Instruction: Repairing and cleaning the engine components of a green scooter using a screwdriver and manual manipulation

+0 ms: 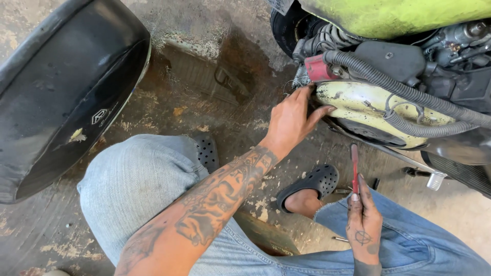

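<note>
Nearest the camera, the person's knees in pale blue jeans point(138, 189) fill the bottom of the view, bent in a squat over a stained concrete floor point(204, 76). The right hand point(364, 222) rests above the right knee, closed around the handle of a red screwdriver point(354, 168), thumb and fingers pinching it so the shaft points straight up and away from the body. The screwdriver's tip ends just short of the engine's lower edge and touches nothing.

A little farther out, two black perforated clogs sit on the floor: one point(313, 185) on the foot between the knees, the other point(207, 151) partly hidden behind the left knee.

The tattooed left forearm stretches forward from the lower left. The left hand point(294, 120) is open, fingers spread, its fingertips pressed against the near end of a grimy cream-coloured engine cover point(358, 110), just below a small red part point(318, 69). It grips nothing.

Beyond the hand, grey ribbed hoses point(388, 82) run across the engine, and a yellow-green body panel point(388, 15) spans the top right. A black tyre point(286, 28) shows behind it.

At the far left, well apart from both hands, a large black curved body panel point(66, 92) lies on the floor.
</note>
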